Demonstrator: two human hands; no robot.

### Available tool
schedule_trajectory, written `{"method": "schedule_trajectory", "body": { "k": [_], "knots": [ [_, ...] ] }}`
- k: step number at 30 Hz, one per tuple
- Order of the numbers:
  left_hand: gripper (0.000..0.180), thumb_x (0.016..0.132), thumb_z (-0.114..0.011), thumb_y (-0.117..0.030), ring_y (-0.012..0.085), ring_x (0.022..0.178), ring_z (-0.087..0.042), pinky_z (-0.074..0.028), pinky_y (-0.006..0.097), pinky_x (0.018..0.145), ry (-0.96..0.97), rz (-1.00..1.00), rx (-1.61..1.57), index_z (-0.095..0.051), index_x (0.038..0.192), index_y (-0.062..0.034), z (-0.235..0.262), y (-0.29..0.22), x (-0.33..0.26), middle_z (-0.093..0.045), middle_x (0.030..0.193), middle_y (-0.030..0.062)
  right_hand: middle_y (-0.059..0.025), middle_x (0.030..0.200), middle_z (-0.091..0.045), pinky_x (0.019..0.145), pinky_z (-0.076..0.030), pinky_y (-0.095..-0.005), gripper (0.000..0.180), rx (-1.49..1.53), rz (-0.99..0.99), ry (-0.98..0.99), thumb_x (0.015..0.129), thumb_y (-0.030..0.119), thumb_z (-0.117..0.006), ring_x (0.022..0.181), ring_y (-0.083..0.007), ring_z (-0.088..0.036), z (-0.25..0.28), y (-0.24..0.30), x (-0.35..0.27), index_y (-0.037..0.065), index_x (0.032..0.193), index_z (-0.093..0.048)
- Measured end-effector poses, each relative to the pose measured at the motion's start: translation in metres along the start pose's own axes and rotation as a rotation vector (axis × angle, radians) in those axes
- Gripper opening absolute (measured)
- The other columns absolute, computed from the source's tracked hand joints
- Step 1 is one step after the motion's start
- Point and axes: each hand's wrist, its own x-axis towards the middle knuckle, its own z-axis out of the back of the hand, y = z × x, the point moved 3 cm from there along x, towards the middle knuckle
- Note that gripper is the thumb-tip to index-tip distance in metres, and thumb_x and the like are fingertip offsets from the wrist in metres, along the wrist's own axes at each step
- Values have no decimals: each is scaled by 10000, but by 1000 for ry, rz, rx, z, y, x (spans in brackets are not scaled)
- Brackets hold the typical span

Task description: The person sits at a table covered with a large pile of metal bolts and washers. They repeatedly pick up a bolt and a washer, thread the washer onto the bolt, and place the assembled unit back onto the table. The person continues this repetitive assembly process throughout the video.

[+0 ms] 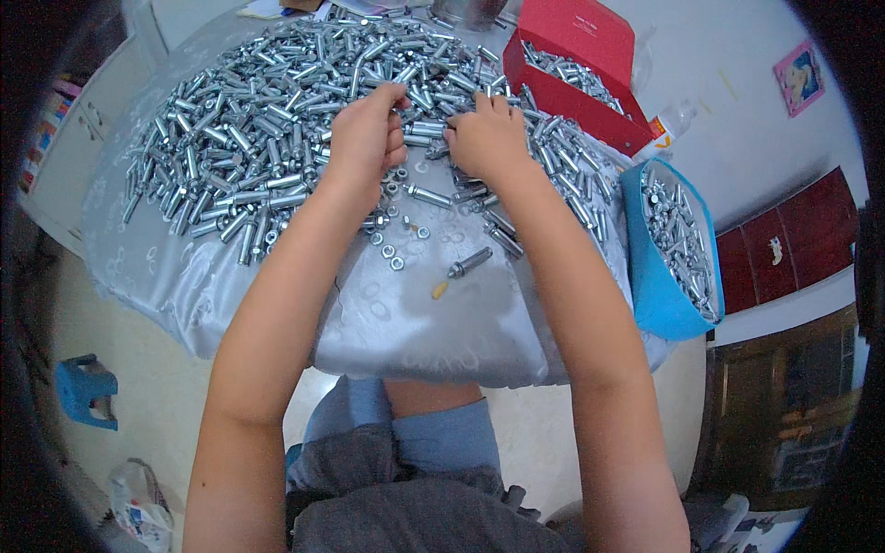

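Observation:
A wide heap of silvery expansion bolts (230,138) covers the far part of the table. At the heap's near middle, my left hand (364,143) is closed, its fingers curled in; what they hold, if anything, is hidden. Just to its right, my right hand (490,140) rests palm down over the bolts, fingers apart and fingertips among them. Between and below the hands lie a single bolt (429,196) and several loose hex nuts (388,251). Nearer the front edge, another bolt (470,263) lies by a small yellowish piece (440,290).
A red box (576,101) with its lid raised holds more bolts at the far right. In front of it, a blue container (636,230) full of bolts stands at the table's right edge. A shiny cloth (387,332) covers the table. A blue stool (86,392) is on the floor at left.

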Motion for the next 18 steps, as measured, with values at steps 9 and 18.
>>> {"method": "schedule_trajectory", "body": {
  "k": [9,18],
  "knots": [
    [181,801,-533,-230,39,383,-235,-174,212,350,-17,-3,23,-495,746,-62,-7,-3,-3,-264,496,-68,-215,1091,-449,929,-258,-449,418,-11,114,-125,637,378,-528,1075,-365,-357,-9,0,29,42,843,-667],
    [167,810,-517,-216,42,383,-230,-172,217,357,-48,-46,91,-499,743,-64,-13,-4,-6,-268,485,-68,-239,1012,-466,779,-447,-413,292,411,-102,-57,784,216,-504,888,-351,-545,-12,33,35,-27,934,-565]
  ]
}}
